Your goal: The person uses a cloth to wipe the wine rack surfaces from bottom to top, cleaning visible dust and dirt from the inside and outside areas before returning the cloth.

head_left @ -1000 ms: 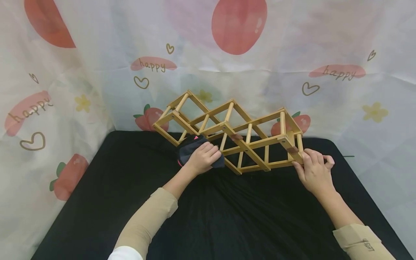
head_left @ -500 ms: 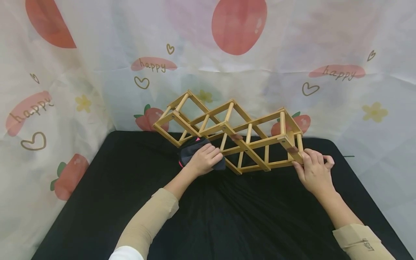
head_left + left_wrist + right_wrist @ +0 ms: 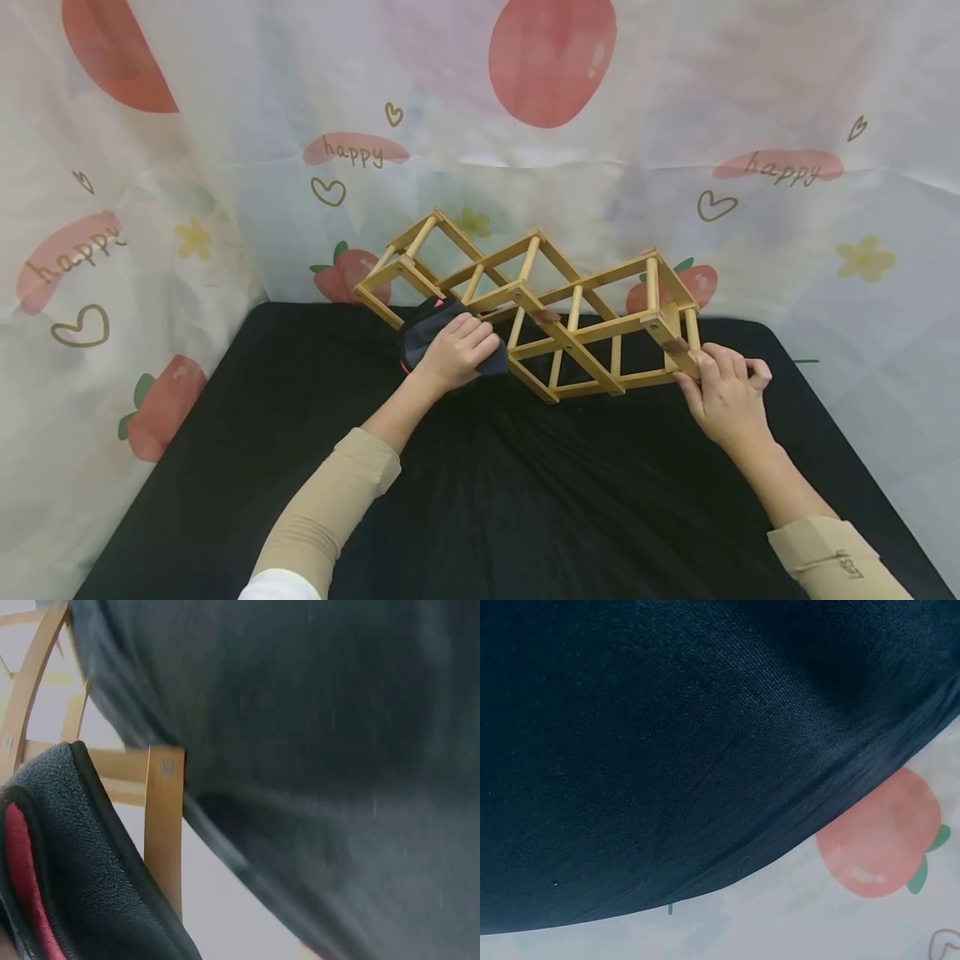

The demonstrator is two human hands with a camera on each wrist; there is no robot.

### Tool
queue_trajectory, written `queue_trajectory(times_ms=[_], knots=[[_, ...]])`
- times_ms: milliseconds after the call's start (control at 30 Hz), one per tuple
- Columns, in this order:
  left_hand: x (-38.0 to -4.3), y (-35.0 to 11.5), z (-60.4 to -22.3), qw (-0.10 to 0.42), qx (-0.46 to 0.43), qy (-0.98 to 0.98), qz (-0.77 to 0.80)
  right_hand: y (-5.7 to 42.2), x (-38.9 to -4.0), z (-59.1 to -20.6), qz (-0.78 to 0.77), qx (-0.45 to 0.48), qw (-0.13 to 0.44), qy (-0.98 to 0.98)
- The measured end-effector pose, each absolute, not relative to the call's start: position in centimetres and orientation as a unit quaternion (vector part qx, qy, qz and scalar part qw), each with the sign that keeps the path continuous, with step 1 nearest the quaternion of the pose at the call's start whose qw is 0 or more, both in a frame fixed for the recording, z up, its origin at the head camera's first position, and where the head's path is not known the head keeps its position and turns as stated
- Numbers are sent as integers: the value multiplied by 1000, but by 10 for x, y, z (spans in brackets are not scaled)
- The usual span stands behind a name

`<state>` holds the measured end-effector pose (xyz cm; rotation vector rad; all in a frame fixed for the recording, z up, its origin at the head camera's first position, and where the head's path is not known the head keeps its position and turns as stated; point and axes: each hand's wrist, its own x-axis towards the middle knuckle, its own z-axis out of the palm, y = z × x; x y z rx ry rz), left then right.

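A wooden lattice rack of crossed slats and round rods stands at the back of the black-covered table. My left hand grips a folded dark grey cloth with a pink-red inner side, against the rack's lower front slats left of its middle. In the left wrist view the cloth overlaps a slat end. At the rack's right end, my right hand pinches the lower corner between thumb and fingers. Neither the hand nor the rack shows in the right wrist view.
Black fabric with some creases covers the table. Close behind the rack hangs a white curtain printed with fruit, hearts and lettering; it also runs along the left and right sides.
My left hand with the cloth shifts slightly right and down, then back up and left along the rack's lower slats. The right hand and the rack stay in place.
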<state>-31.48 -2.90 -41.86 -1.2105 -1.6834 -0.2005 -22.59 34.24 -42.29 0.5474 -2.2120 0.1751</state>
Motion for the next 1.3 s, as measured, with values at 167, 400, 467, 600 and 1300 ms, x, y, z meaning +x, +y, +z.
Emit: queue_trajectory(times_ms=[167,400,467,600,1300], knots=[[-311,-12,-438,478,-530,-697,-74,342,-225,-424,72,213,412,-883],[-308,0,-452,463,-545,-696,-70,342,-224,-424,70,210,404,-888],[-308,-4,-452,463,-541,-699,-65,342,-224,-424,70,212,408,-885],[-311,-17,-446,472,-530,-703,-54,342,-224,-425,69,212,402,-888],[-313,-14,-435,487,-522,-697,-61,343,-224,-423,65,206,399,-891]])
